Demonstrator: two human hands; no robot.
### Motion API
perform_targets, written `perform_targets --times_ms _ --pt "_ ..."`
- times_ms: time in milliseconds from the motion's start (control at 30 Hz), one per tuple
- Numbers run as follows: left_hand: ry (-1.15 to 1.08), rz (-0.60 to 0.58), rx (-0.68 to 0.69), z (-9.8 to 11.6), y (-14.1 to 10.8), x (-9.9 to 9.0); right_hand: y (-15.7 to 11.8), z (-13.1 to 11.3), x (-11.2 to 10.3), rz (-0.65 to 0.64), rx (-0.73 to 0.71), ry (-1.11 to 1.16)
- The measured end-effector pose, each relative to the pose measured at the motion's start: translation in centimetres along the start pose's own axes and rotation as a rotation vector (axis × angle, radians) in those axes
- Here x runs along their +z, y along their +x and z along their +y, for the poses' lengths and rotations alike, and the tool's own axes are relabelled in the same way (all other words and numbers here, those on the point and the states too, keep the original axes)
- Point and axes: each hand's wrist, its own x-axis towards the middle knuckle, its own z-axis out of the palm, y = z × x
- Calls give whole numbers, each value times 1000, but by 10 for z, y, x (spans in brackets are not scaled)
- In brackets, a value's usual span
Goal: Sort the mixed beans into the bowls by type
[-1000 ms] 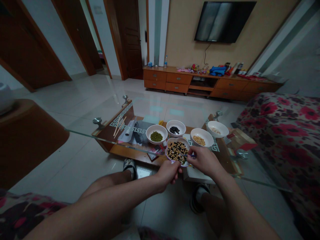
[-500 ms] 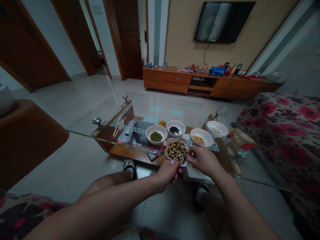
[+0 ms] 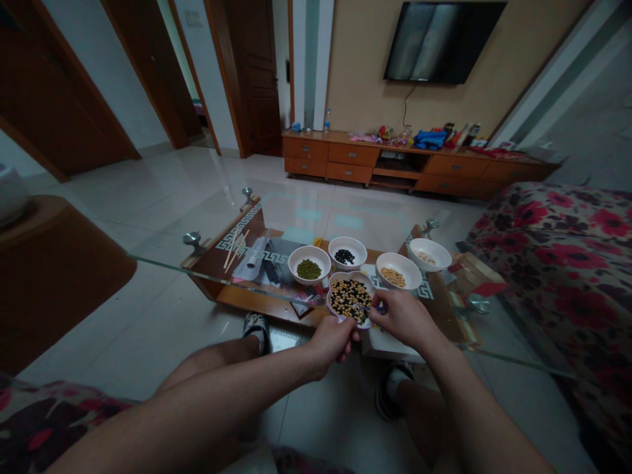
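A glass-topped coffee table (image 3: 222, 262) is standing before the person, holding four white bowls (image 3: 347, 250) of beans in a row. The mixed-bean bowl (image 3: 350, 299) is sitting nearest, at lower centre. The left hand (image 3: 332, 352) is curling at its rim, apparently steadying it, while the right hand (image 3: 402, 319) is pinching a thin blue-handled utensil (image 3: 378, 307) over the beans.
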Motion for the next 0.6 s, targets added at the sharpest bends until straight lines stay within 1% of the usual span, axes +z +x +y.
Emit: perform_targets --times_ms 200,467,600 --pt "3 2 7 1 0 1 0 1 0 -8 -10 8" --pt "4 1 30 -6 4 -1 -1 -2 -3 -25 7 -9" --pt "15 -4 24 -5 3 -1 -1 -2 -3 -28 7 -5"
